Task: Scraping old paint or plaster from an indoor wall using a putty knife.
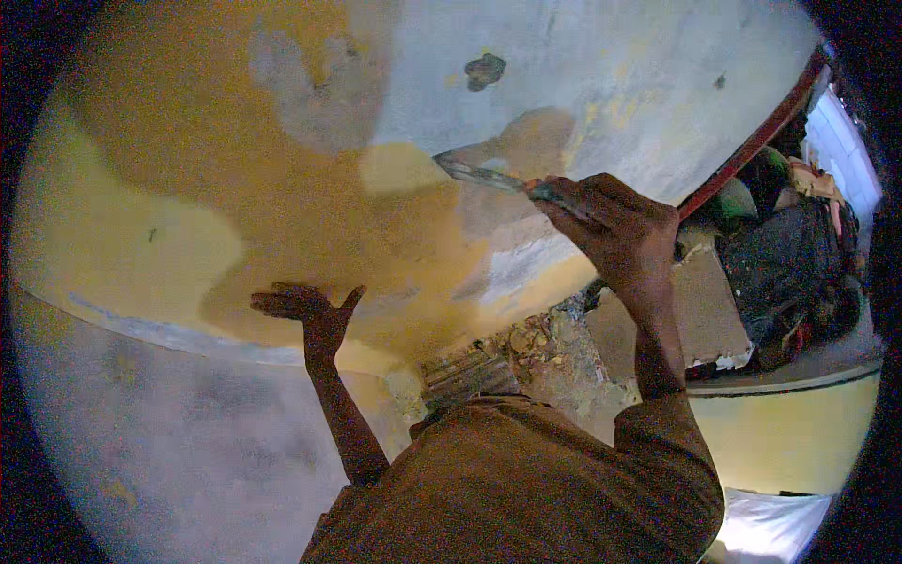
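Observation:
My right hand (pixel 615 230) is raised to the wall, fingers wrapped round the handle of a scraper (pixel 484 176). Its narrow, smudged grey blade points left, and the tip meets the wall at the border between yellow paint and a pale bare patch. The wall (pixel 319 207) is mottled yellow, with worn grey-white areas and a dark chipped spot (pixel 485 71) above the blade. Lower on the left, my left hand (pixel 315 310) holds nothing; its fingers are stretched out and the thumb stands apart. The palm rests against or very near the yellow paint.
Flakes and rubble (pixel 540 348) lie on the floor below the wall, beside a ridged slab (pixel 465 376). At the right, a cardboard box (pixel 700 310) stands against a heap of dark bags (pixel 785 258). A dark red edge (pixel 752 146) borders the wall's right side.

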Motion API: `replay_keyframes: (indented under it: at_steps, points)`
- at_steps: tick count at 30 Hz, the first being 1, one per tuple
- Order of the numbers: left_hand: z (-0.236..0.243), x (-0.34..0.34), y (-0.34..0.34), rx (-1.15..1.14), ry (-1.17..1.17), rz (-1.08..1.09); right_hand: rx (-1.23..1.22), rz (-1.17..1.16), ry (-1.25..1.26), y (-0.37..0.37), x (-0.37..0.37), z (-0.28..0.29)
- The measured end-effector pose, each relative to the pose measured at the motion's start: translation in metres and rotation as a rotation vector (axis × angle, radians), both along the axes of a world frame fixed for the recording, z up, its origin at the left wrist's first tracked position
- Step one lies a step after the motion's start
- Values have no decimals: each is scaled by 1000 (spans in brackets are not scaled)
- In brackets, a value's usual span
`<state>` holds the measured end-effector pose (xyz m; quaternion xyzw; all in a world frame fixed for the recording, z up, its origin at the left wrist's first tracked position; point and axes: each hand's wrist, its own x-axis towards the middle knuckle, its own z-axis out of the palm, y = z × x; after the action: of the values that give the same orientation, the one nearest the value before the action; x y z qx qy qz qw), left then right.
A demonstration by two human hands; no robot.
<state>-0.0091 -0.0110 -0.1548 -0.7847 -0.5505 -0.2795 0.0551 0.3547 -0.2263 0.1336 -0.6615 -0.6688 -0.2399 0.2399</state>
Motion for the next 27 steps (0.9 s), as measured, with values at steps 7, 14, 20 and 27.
replay_keyframes:
  at_steps: [7,14,20,27]
  points:
    - [26,9,-2,323,232,60,13,74,183,12,21,-1]
    - [17,16,19,-181,-1,4,8,77,38,27,50,16]
    - [-16,-11,21,-253,2,-43,76,50,257,9,23,10]
    - [14,9,3,46,102,30,79,75,215,4,22,10]
